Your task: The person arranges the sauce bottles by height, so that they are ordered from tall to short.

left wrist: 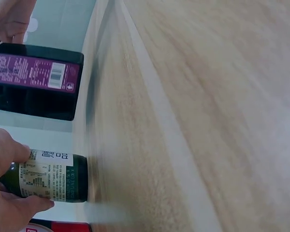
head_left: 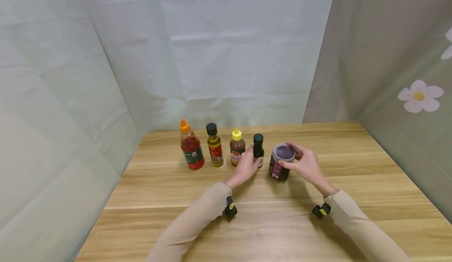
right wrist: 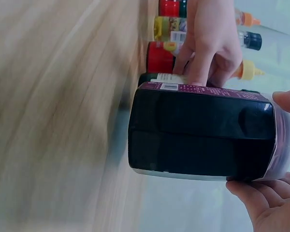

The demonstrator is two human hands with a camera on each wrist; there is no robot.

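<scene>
In the head view my left hand (head_left: 246, 166) holds a small dark green bottle (head_left: 258, 143) with a dark cap, standing upright. The left wrist view shows thumb and fingers on either side of this bottle's pale printed label (left wrist: 41, 176). To its right, my right hand (head_left: 307, 165) grips a dark jar (head_left: 279, 171) near its top, thumb and fingers at the pale purple lid (head_left: 284, 152). A purple label with a barcode (left wrist: 57, 75) marks one side of the jar. Whether the jar's base touches the table cannot be told.
Left of the green bottle stand a yellow-capped sauce bottle (head_left: 237, 147), a black-capped oil bottle (head_left: 214, 146) and an orange-capped red sauce bottle (head_left: 192, 148), roughly in a row. The wooden table (head_left: 275, 226) ends at pale hanging cloth (head_left: 243, 58) behind.
</scene>
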